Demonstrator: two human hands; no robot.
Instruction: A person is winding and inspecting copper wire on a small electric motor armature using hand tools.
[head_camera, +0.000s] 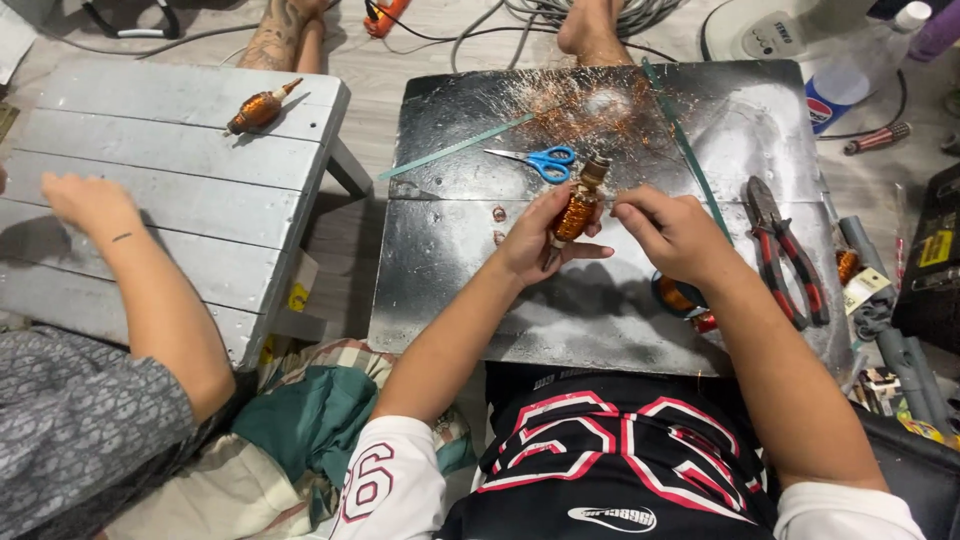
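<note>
Copper-wound armature (577, 212) sits clenched in the left hand (535, 238) — right hand (672, 232) fingers pinch beside it, above the metal bench (470, 250) near blue scissors (540, 160).

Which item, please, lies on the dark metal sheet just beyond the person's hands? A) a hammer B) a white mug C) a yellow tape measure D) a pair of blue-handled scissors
D: the blue-handled scissors lie on the dark metal sheet, just past the left hand holding the copper-wound armature and the right hand beside it.
</note>
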